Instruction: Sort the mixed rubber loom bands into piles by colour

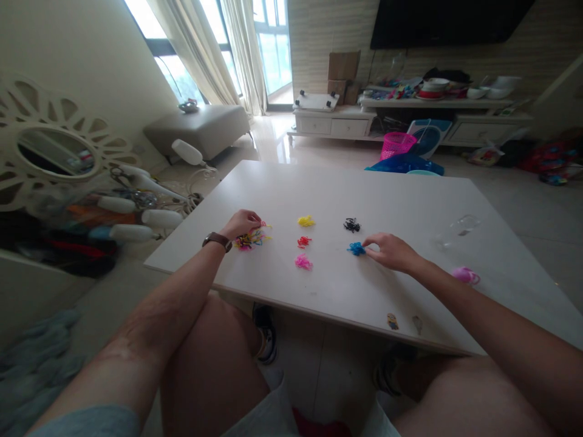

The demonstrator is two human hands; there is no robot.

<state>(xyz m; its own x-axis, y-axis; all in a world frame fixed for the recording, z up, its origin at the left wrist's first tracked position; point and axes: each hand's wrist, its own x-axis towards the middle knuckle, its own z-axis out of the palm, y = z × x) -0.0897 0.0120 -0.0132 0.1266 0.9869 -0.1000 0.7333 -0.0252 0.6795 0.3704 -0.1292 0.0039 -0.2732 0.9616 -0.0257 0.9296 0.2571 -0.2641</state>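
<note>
My left hand (243, 223), with a dark watch on its wrist, is at the left of the white table (273, 185). Its fingers are pinched on thin red and yellow strands that look like rubber bands (264, 224), just above a mixed multicoloured pile (248, 241). Thumb and fingertips of my right hand (389, 250) come together at the edge of a blue pile of bands (356, 249). Between the hands lie a yellow pile (306, 221), a red pile (303, 242) and a pink pile (303, 262). Behind the blue one is a black pile (352, 225).
On the table's right are a clear plastic container (467, 225) and a pink object (465, 275), partly behind my right forearm. A minion sticker (392, 321) is near the front edge. White lamp heads (161, 218) crowd the left side; a pink basket (397, 145) stands beyond the table.
</note>
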